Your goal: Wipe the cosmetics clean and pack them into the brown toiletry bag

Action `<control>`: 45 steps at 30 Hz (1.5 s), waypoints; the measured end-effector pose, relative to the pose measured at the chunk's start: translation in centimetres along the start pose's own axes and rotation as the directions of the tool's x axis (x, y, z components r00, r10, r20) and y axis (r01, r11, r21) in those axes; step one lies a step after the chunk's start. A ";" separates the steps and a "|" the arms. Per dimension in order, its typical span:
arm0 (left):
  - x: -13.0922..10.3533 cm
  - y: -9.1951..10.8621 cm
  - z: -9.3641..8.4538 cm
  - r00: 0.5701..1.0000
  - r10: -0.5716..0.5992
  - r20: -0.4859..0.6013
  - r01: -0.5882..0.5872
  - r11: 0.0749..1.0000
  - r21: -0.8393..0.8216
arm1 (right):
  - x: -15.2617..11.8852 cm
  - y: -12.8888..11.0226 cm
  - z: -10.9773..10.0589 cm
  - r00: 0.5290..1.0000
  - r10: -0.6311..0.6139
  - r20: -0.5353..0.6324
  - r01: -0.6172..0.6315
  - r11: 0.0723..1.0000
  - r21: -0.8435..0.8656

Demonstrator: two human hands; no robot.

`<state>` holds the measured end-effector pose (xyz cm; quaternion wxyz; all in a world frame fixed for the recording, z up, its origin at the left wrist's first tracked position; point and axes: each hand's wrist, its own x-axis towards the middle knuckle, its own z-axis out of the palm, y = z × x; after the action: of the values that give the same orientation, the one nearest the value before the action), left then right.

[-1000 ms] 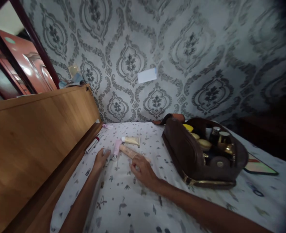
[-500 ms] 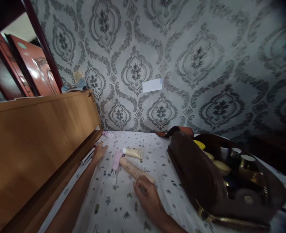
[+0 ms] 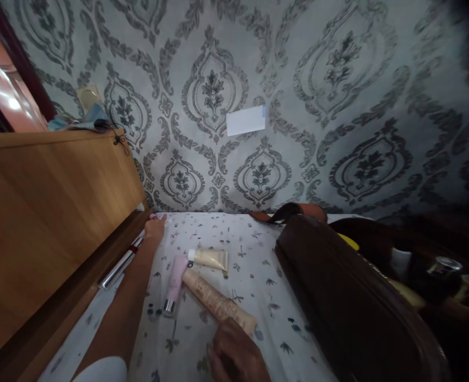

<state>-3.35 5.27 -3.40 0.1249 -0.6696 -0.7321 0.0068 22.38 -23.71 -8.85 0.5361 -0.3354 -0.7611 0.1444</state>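
My left hand reaches to the far left corner of the bed sheet, its fingers closed round a small pink tube that is mostly covered. Below its wrist lie slim silver tubes along the wooden edge. My right hand is low in the middle, fingers curled with nothing seen in them, at the lower end of a beige squeeze tube. A pink tube with a silver cap and a pale yellow tube with a white cap lie beside that beige one.
A dark brown bag stands open on the right, with bottles and a yellow item inside. Its strap rests by the patterned wall. A wooden board borders the left; a cloth lies on top.
My left hand has moved farther away, up to the small pink tube in the corner. My right hand has come lower in view. The view has shifted closer to the sheet.
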 end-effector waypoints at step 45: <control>-16.9 -0.8 -2.9 0.957 0.230 -0.177 -0.276 0.911 -0.307 | 0.4 -2.0 -0.4 0.990 0.128 0.056 -0.131 0.990 0.053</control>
<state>-2.39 -11.84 -3.35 0.0594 -0.7692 -0.6195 -0.1452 21.94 -24.99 -7.21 0.5145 -0.3649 -0.7472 0.2093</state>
